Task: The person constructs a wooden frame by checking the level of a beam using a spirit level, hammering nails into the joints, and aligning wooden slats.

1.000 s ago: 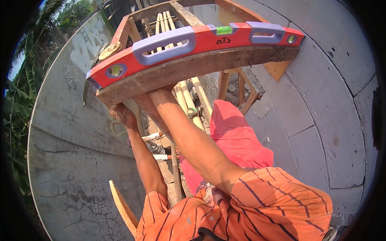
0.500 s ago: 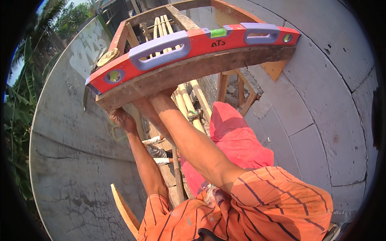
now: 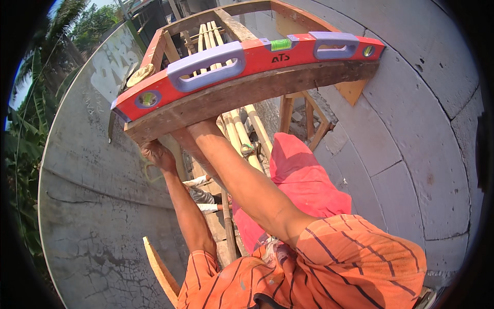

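A red spirit level (image 3: 257,56) with lavender grips rests along the dark front beam (image 3: 242,87) of a wooden frame (image 3: 234,26). Gripping the underside of the beam at its left end is my left hand (image 3: 157,153), fingers curled. My right hand (image 3: 206,123) reaches under the beam near its middle; its fingers are hidden behind the wood. A darker limb beside my right forearm is partly hidden, and I cannot tell whose it is. The level's green middle vial faces up, too small to read.
A cracked grey wall (image 3: 87,195) stands left, pale block wall (image 3: 427,154) right. Below are bamboo poles (image 3: 234,131), red cloth (image 3: 298,180) and a co-worker's white sleeves (image 3: 203,206). A small wooden frame (image 3: 321,131) sits by rubble; a yellowish wooden piece (image 3: 157,265) is lower left.
The beam and level sit very slightly higher and further left in the picture than a second ago, with almost no shift since half a second ago. Both my hands keep their places.
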A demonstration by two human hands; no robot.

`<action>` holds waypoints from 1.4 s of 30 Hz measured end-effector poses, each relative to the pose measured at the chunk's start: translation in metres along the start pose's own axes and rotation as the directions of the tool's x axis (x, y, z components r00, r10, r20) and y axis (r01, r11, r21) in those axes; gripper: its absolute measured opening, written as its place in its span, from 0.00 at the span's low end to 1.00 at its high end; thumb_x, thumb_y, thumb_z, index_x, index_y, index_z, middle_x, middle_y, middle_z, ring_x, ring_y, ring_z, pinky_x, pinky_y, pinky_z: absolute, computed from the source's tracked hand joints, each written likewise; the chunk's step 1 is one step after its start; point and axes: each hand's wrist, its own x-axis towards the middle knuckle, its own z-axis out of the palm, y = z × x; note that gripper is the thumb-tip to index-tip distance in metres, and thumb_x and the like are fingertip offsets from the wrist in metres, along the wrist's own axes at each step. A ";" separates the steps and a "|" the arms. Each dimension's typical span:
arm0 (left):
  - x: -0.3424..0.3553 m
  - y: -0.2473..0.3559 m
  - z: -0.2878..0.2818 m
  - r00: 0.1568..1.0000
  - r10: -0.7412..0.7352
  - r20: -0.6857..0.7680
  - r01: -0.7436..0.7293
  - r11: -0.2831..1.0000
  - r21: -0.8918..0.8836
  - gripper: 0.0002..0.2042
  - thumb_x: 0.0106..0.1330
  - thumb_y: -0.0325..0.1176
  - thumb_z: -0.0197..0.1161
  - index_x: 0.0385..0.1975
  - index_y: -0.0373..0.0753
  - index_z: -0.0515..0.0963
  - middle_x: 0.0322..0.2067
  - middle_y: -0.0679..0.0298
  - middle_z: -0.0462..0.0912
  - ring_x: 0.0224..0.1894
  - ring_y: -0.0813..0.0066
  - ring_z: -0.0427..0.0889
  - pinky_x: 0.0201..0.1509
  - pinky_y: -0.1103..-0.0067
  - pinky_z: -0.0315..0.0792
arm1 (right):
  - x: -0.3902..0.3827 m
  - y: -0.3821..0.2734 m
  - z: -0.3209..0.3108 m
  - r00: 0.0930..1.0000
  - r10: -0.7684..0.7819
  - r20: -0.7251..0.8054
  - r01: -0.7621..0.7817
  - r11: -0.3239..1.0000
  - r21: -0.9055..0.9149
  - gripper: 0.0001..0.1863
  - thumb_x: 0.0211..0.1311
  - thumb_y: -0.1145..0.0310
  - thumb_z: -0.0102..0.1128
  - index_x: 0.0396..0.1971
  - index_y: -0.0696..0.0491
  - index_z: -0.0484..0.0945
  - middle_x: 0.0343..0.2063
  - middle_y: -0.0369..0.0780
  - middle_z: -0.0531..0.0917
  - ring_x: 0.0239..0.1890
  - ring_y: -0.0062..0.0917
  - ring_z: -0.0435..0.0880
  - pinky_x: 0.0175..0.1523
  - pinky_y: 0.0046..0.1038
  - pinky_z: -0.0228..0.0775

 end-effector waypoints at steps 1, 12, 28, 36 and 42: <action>0.000 0.001 0.000 1.000 -0.002 0.008 0.002 1.000 -0.004 0.29 0.68 0.59 0.53 0.44 0.31 0.75 0.45 0.63 0.78 0.48 0.77 0.74 0.58 0.72 0.67 | 0.000 0.002 0.000 1.000 0.016 0.007 -0.016 1.000 -0.006 0.17 0.66 0.63 0.48 0.49 0.56 0.69 0.50 0.43 0.73 0.55 0.30 0.74 0.61 0.34 0.69; 0.004 0.005 -0.005 0.999 -0.035 0.033 0.034 0.999 0.025 0.30 0.69 0.57 0.54 0.52 0.31 0.71 0.47 0.63 0.76 0.52 0.77 0.72 0.60 0.74 0.64 | -0.076 -0.013 -0.063 0.917 0.275 0.290 -0.085 0.843 -0.531 0.15 0.61 0.78 0.44 0.47 0.63 0.70 0.52 0.44 0.75 0.59 0.34 0.73 0.69 0.33 0.65; 0.059 0.040 0.037 0.598 -0.648 -0.473 0.050 0.618 -0.784 0.33 0.70 0.64 0.26 0.63 0.44 0.57 0.54 0.54 0.72 0.62 0.55 0.67 0.65 0.47 0.61 | -0.081 -0.020 -0.061 0.914 0.355 0.198 -0.207 0.826 -0.524 0.22 0.55 0.82 0.44 0.52 0.56 0.70 0.54 0.40 0.74 0.58 0.31 0.74 0.57 0.26 0.70; 0.072 0.022 0.019 0.704 -0.593 -0.389 0.066 0.601 -0.796 0.31 0.70 0.60 0.26 0.52 0.39 0.65 0.57 0.52 0.71 0.59 0.50 0.70 0.63 0.45 0.63 | -0.084 -0.015 -0.059 0.909 0.359 0.212 -0.209 0.832 -0.514 0.20 0.55 0.82 0.44 0.50 0.58 0.71 0.54 0.42 0.75 0.58 0.31 0.74 0.65 0.30 0.68; 0.059 0.021 0.023 0.658 -0.682 -0.320 0.120 0.515 -0.849 0.32 0.70 0.60 0.26 0.53 0.38 0.65 0.58 0.51 0.70 0.60 0.50 0.68 0.64 0.46 0.62 | -0.081 -0.017 -0.059 0.900 0.357 0.252 -0.206 0.855 -0.476 0.18 0.55 0.82 0.44 0.47 0.59 0.70 0.52 0.43 0.74 0.58 0.32 0.73 0.67 0.32 0.67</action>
